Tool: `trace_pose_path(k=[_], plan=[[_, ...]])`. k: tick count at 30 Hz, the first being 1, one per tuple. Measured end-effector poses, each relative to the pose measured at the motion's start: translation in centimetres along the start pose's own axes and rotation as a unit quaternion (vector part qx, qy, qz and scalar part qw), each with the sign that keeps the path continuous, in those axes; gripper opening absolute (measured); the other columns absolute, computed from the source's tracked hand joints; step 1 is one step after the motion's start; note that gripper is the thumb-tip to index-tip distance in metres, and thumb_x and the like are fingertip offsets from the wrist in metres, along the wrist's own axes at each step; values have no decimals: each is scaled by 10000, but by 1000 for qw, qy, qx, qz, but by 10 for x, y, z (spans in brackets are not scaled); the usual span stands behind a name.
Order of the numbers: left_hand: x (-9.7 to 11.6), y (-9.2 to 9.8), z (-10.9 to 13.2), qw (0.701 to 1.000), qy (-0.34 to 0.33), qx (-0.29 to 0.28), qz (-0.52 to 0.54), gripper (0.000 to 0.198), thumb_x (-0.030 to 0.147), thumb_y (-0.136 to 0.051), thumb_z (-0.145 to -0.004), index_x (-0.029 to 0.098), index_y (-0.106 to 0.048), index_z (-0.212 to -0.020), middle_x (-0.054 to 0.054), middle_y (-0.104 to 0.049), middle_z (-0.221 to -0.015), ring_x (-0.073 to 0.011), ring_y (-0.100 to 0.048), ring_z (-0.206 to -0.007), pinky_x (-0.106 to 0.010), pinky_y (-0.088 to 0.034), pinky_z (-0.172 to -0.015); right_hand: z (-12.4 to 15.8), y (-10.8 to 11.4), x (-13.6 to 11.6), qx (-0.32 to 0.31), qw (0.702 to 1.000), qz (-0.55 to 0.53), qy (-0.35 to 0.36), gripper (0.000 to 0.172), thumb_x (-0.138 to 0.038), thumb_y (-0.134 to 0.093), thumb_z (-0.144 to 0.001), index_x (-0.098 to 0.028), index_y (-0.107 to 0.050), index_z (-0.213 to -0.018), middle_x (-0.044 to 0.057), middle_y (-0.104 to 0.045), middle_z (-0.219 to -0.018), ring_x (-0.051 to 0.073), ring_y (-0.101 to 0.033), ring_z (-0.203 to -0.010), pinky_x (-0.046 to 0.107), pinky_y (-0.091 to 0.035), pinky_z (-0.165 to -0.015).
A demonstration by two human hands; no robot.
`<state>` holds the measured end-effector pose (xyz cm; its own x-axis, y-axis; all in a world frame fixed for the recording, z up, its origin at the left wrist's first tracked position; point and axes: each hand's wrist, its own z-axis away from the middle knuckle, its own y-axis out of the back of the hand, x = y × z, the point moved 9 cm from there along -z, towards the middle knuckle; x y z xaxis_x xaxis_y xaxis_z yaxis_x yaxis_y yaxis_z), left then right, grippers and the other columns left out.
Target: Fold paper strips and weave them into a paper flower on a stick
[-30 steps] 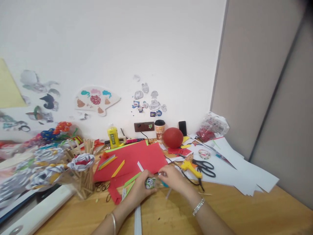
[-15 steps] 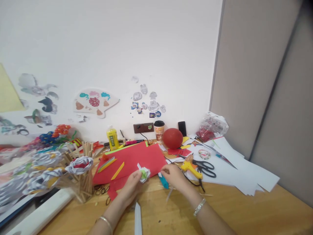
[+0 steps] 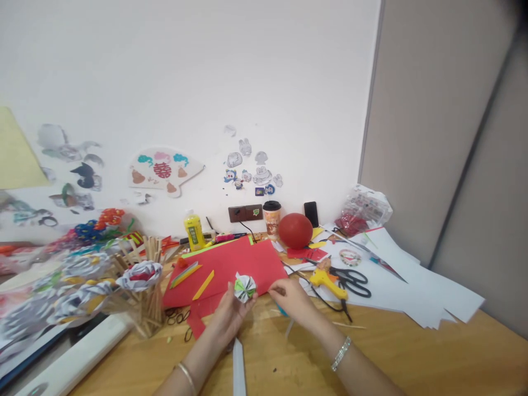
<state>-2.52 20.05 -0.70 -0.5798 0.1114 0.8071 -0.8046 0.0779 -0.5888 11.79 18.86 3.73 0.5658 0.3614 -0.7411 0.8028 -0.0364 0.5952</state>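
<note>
A small round folded paper piece, white and green point(image 3: 245, 288), is held in my left hand point(image 3: 230, 316), its pleated face toward the camera. My right hand point(image 3: 290, 296) hovers just right of it, thumb and fingertips pinched together; whatever they hold, if anything, is too small to make out. A thin white strip point(image 3: 289, 328) shows below my right hand. Behind both hands lies red paper point(image 3: 243, 261) with yellow strips point(image 3: 203, 284) on it. A white paper strip point(image 3: 238, 368) points toward me below my left hand.
Sticks in a holder point(image 3: 144, 302) and paper flowers point(image 3: 84, 265) crowd the left. A yellow glue gun point(image 3: 329, 281), black scissors point(image 3: 351, 281), a red balloon point(image 3: 296, 231), a cup point(image 3: 272, 219) and white paper point(image 3: 437, 294) are at the right and back.
My left hand has turned the paper piece so its round pleated face shows. My right hand stays pinched near it. The whole view has shifted slightly.
</note>
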Motion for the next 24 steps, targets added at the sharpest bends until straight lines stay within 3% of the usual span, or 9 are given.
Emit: trace_pose_path(k=[5,8,10,12,16,20,24], plan=[[1,-10,1,996,-25,-76,-51,437,505,-636,-633,165,-569,-899,-69,-628,-922,-198,-602,-853,-363,-463,-842,0,3,0,1,1000,23,4,194,-186,-463,-749,-157,-655,-748,30,-667,-735,133,-565,-653,202,-382,-582],[3,-13,-1,980,-59,-109,-158,491,452,-667,-613,175,-533,-995,-76,-608,-966,-207,-581,-873,-356,-459,-802,-3,16,7,28,999,45,-10,191,-181,-461,-751,-170,-652,-758,25,-666,-740,134,-571,-665,203,-391,-604],[4,-14,-3,949,-90,-107,-281,485,337,-704,-578,173,-521,-997,-67,-605,-936,-204,-572,-856,-345,-454,-779,-5,28,10,58,996,69,-19,187,-177,-467,-749,-175,-651,-781,31,-664,-766,140,-574,-691,209,-398,-630],[7,-17,-2,895,-139,-103,-412,427,222,-691,-554,170,-535,-948,-59,-597,-920,-206,-556,-874,-346,-436,-801,-5,35,11,75,994,80,-18,188,-175,-466,-752,-174,-648,-801,37,-661,-791,145,-575,-716,213,-402,-647],[12,-35,10,789,-246,-116,-551,379,114,-592,-564,191,-544,-932,-58,-551,-995,-206,-507,-973,-346,-389,-883,-4,23,4,24,998,54,-9,175,-194,-475,-751,-171,-647,-773,24,-664,-759,136,-577,-688,203,-402,-622],[13,-47,22,757,-268,-128,-582,369,91,-524,-606,199,-519,-959,-69,-511,-1021,-199,-495,-985,-329,-396,-873,-4,3,-9,-40,998,40,16,144,-213,-511,-733,-173,-649,-743,9,-664,-715,120,-568,-642,187,-381,-578],[7,-53,25,745,-247,-153,-601,377,81,-504,-605,217,-520,-956,-61,-525,-1019,-203,-494,-984,-326,-393,-868,-9,7,-2,-39,994,106,6,155,-187,-497,-728,-186,-650,-756,6,-667,-731,120,-571,-656,194,-362,-585]])
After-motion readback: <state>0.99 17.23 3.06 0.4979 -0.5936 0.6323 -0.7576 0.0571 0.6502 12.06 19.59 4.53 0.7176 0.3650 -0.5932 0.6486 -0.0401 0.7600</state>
